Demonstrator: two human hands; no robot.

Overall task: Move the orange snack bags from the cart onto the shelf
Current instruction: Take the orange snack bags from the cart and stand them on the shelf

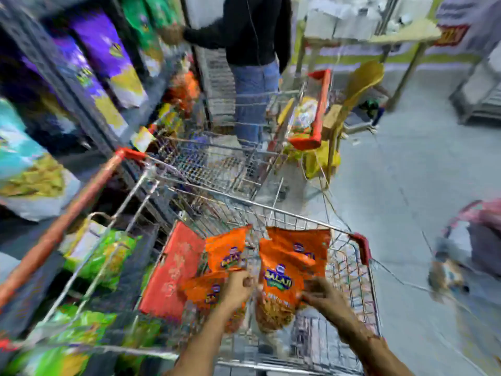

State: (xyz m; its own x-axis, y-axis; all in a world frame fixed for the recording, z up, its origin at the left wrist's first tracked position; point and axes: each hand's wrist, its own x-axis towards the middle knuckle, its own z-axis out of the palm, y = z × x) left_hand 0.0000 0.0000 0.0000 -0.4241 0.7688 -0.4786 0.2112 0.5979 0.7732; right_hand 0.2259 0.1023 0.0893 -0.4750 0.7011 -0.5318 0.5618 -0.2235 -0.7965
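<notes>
- Orange bags (pixel 282 280) stand upright in the near cart (pixel 360 270), long axes vertical, just ahead of both hands.
- Right hand (pixel 322 294) fingers pinch the big bag's right edge.
- Left hand (pixel 238 287) is curled at a left bag (pixel 208 291); its grip is blurred.
- Shelf (pixel 81 85) lies left, nearer the left hand.

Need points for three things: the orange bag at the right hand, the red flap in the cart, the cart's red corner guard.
orange bag (pixel 280 280), head view, on the logo at its front middle.
red flap (pixel 173 270), head view, middle of its flat face.
corner guard (pixel 362 246), head view, on the red plastic at the cart's right rim.
</notes>
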